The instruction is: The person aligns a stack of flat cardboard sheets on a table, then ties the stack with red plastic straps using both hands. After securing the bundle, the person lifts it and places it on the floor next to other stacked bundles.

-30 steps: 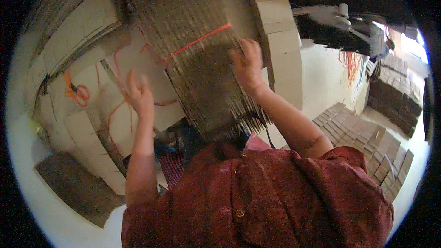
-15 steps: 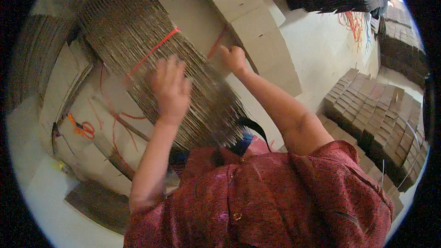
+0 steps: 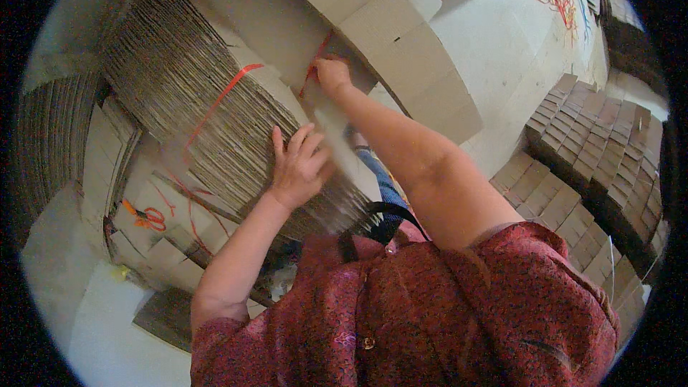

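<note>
the cardboard bundle, a thick stack of flat sheets seen edge-on, runs its long axis from upper left down to lower right, and a red strap crosses it. the left hand lies flat on the bundle's lower end, fingers spread open and pointing up along the sheets. the right hand sits at the bundle's upper right edge, fingers closed, pinching the red strap. orange scissors lie below left of the bundle.

Bright, even daylight over my view; the pale concrete floor glares at upper right, fisheye edges bend and darken, slight softness overall
</note>
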Motion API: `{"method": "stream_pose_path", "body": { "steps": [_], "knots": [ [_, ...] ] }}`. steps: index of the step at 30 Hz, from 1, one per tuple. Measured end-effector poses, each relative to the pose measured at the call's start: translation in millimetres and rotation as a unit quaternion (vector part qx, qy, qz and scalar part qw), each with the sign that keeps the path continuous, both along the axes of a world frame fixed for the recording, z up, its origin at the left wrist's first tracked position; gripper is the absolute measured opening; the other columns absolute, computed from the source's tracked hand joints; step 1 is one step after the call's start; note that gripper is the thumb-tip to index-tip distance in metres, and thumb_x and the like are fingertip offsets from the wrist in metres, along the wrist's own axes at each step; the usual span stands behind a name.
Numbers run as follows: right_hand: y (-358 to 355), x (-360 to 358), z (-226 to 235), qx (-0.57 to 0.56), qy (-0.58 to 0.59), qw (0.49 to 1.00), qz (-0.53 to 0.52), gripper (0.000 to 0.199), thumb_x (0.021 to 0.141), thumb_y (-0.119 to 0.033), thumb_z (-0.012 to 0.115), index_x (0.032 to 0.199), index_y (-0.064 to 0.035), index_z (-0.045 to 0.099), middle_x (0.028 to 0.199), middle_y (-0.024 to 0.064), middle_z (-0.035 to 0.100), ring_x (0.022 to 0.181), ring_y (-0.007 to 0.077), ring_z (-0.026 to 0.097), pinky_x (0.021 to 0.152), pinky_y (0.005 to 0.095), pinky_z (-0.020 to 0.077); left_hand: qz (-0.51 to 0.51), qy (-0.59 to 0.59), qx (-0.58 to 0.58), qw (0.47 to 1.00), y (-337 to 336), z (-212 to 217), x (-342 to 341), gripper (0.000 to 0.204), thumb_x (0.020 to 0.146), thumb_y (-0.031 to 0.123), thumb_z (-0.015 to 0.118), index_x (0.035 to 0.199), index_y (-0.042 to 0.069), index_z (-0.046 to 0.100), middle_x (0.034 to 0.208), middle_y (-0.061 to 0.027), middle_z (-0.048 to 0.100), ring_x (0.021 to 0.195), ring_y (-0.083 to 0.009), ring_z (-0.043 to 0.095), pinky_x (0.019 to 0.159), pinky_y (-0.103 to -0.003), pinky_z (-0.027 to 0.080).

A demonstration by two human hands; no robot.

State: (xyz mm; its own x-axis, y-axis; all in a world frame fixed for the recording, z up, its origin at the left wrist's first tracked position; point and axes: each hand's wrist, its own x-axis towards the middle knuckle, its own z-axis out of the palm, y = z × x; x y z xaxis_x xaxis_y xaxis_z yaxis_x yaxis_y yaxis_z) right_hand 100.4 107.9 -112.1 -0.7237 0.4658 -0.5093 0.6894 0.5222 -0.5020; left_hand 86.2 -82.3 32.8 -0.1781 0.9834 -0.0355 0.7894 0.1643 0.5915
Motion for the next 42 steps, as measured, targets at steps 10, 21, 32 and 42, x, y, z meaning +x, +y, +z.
{"method": "stream_pose_path", "body": {
  "steps": [10, 21, 32, 42],
  "knots": [
    [-33.5, -0.6, 63.2, -0.402, 0.225, 0.792, -0.402, 0.014, 0.088, -0.012, 0.052, 0.085, -0.0005, 0.059, 0.072, 0.0103, 0.059, 0.059, 0.0230, 0.055, 0.056, 0.0377, 0.0455, 0.004, -0.039, -0.020, 0.999, 1.6, -10.9, -3.0, 0.024, 0.069, 0.030, 0.069, 0.086, 0.012, 0.066, 0.110, -0.0043, 0.055, 0.119, -0.0274, 0.040, 0.104, -0.061, 0.011],
    [-82.1, -4.1, 170.0, -0.227, 0.187, 0.956, 0.022, 0.018, 0.084, -0.005, 0.052, 0.100, 0.0006, 0.061, 0.074, 0.0153, 0.063, 0.066, 0.0248, 0.061, 0.062, 0.0333, 0.0474, 0.027, -0.184, 0.011, 0.982, -14.2, -48.6, 6.1, 0.046, 0.072, 0.032, 0.062, 0.112, 0.010, 0.056, 0.111, -0.0129, 0.058, 0.114, -0.0306, 0.047, 0.102, -0.054, 0.022],
    [-152.8, -44.2, 258.7, -0.059, 0.220, 0.910, 0.346, 0.012, 0.078, -0.005, 0.057, 0.090, -0.0048, 0.060, 0.082, 0.0164, 0.061, 0.072, 0.0335, 0.060, 0.059, 0.0396, 0.0476, 0.100, -0.206, 0.185, 0.956, 0.5, -50.7, 12.0, 0.031, 0.075, 0.021, 0.059, 0.103, 0.008, 0.056, 0.102, -0.0117, 0.057, 0.102, -0.0275, 0.050, 0.088, -0.046, 0.036],
    [-204.9, -66.0, 178.4, -0.098, 0.336, 0.865, 0.360, 0.018, 0.074, -0.006, 0.058, 0.092, -0.0060, 0.061, 0.079, 0.0139, 0.058, 0.074, 0.0347, 0.057, 0.061, 0.0392, 0.0483, 0.496, -0.137, 0.128, 0.848, -176.8, 13.1, 32.0, 0.022, 0.079, 0.009, 0.055, 0.100, 0.003, 0.056, 0.099, -0.0164, 0.055, 0.095, -0.0340, 0.052, 0.082, -0.043, 0.042]
  ]
}}
